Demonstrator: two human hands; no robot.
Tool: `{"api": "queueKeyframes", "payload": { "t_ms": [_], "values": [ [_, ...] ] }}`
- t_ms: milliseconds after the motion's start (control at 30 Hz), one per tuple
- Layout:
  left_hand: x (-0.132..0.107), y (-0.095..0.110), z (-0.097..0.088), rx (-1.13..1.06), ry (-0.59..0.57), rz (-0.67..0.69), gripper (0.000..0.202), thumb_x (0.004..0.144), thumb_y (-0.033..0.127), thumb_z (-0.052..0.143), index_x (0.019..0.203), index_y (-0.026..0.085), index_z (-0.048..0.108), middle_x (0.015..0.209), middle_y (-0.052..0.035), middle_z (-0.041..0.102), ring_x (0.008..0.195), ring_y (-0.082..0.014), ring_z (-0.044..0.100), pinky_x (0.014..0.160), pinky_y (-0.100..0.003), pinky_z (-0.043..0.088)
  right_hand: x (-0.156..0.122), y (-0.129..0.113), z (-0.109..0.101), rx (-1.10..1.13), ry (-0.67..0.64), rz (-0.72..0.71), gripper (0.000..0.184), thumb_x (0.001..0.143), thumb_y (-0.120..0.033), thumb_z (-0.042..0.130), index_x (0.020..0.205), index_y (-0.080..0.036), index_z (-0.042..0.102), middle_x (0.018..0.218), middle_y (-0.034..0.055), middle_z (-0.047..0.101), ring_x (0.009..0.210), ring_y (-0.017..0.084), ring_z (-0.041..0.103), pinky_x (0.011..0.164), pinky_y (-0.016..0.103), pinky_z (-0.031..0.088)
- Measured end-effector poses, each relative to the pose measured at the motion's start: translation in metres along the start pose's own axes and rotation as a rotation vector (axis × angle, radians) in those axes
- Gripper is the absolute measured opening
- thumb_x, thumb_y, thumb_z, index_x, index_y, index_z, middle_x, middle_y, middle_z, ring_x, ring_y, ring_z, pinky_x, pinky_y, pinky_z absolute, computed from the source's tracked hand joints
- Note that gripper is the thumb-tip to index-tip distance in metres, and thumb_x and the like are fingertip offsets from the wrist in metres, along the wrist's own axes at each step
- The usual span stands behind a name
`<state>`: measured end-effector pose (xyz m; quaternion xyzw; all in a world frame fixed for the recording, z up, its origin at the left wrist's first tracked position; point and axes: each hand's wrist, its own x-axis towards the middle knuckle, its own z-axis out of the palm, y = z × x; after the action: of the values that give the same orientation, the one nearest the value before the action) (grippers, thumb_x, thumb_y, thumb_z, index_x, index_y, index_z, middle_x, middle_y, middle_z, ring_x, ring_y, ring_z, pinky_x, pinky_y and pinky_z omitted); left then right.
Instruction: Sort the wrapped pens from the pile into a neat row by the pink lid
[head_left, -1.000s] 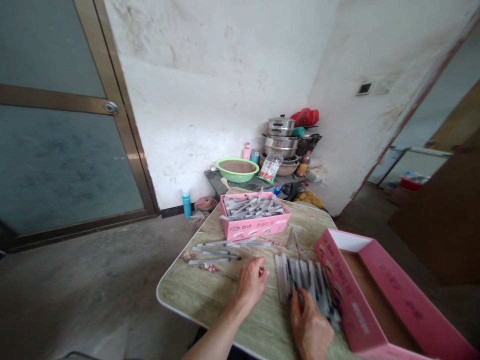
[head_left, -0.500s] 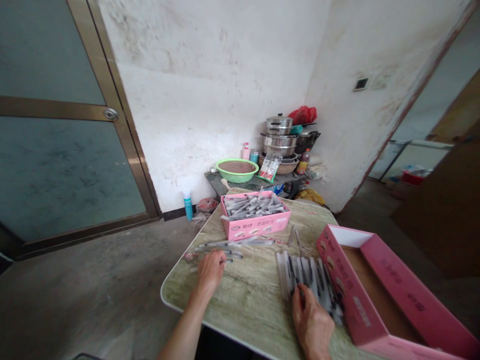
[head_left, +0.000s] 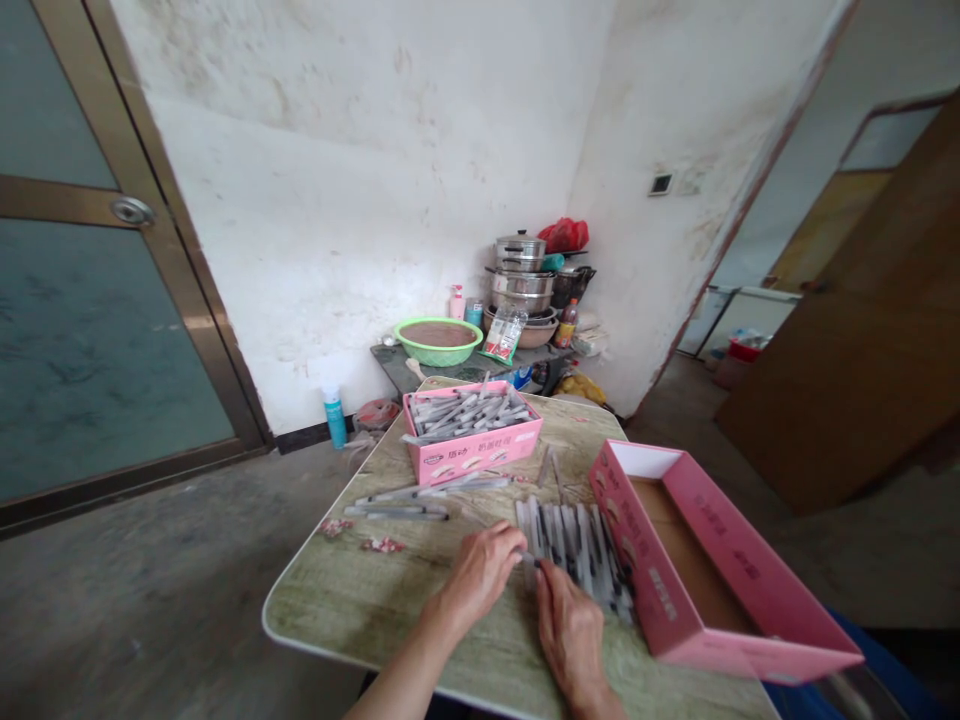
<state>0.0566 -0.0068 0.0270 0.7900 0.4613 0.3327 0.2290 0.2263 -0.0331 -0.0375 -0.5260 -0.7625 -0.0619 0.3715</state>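
Note:
My left hand [head_left: 486, 568] is closed, its fingertips pinching one end of a pen [head_left: 529, 558] with a pale clear barrel. Close by on the right, my right hand [head_left: 571, 628] is closed too, thumb and finger at the pen's dark end. Fingers hide much of this pen. Just beyond my right hand lies a row of similar pens [head_left: 577, 535], side by side on the table [head_left: 360, 590]. Behind my left hand are several loose pens [head_left: 397, 511]. A pink box [head_left: 472, 458] heaped with pens stands at the table's far side.
A second, open pink box [head_left: 660, 570] stands along the right, its brown bottom showing. Past the table, a green basin [head_left: 439, 352], stacked steel pots [head_left: 521, 285] and a bottle [head_left: 568, 325] sit on a low dark stand. A blue spray can [head_left: 334, 418] stands on the floor.
My left hand has moved right from the loose pens to meet my right hand, with a pen now between them. The view has swung to the right.

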Motion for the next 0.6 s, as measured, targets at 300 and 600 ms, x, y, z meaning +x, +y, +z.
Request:
{"api": "queueKeyframes", "payload": {
  "t_ms": [300,600],
  "values": [
    [0.014,-0.006,0.016,-0.331,0.074,0.153,0.027,0.084,0.01,0.049,0.101,0.022,0.065,0.109,-0.0058,0.064,0.097,-0.018,0.06,0.089,-0.029,0.046,0.002,0.0,-0.005,0.1,0.042,0.051,0.033,0.098,-0.033,0.035,0.089,-0.017,0.062,0.071,0.0054,0.065,0.057,0.013,0.062,0.056,0.021,0.044],
    [0.018,-0.031,0.043,-1.031,0.256,-0.462,0.047,0.075,0.056,0.062,0.092,0.012,0.062,0.073,-0.0068,0.066,0.053,-0.0154,0.062,0.047,-0.025,0.051,-0.001,0.0,-0.001,0.127,0.113,0.068,0.024,0.096,-0.028,0.04,0.091,-0.015,0.061,0.071,0.0044,0.062,0.059,0.014,0.06,0.059,0.023,0.043]
  ]
}}
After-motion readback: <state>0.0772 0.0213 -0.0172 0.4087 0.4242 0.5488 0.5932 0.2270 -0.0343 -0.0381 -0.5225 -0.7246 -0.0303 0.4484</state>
